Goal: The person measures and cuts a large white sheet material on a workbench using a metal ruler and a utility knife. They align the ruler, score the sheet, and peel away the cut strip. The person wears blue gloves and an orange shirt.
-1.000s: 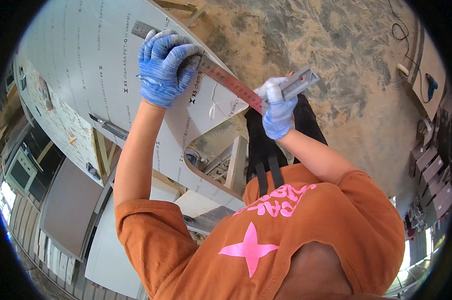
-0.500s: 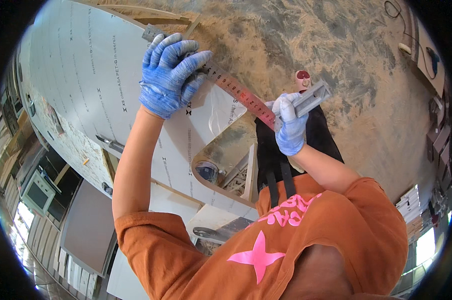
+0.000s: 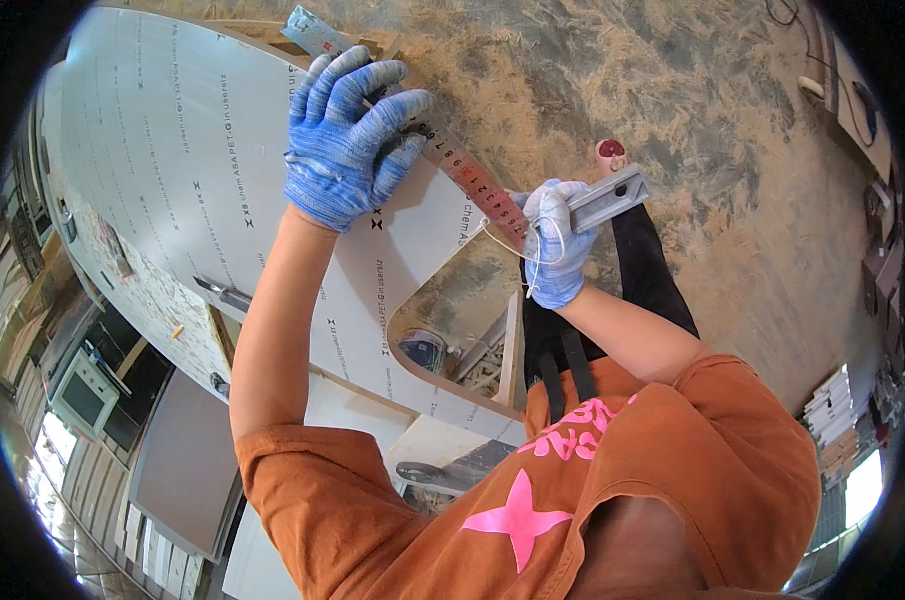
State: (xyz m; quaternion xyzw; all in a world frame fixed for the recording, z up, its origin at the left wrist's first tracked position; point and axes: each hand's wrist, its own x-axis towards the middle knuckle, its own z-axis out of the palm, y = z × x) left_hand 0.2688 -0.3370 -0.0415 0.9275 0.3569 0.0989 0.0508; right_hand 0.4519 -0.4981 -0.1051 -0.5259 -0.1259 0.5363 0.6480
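Right hand (blue-and-white knit glove) is clamped round the grey end of a steel ruler square. Matching left hand curls over its blade, can't tell how tight. Square runs along the pale-grey printed panel's edge. Rounded cutout looks done; no marked line visible.

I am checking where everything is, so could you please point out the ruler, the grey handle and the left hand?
Ruler [image 3: 472,186]: head view, on its bare marked blade.
Grey handle [image 3: 610,200]: head view, on its long bar.
Left hand [image 3: 337,150]: head view, on the glove's back.
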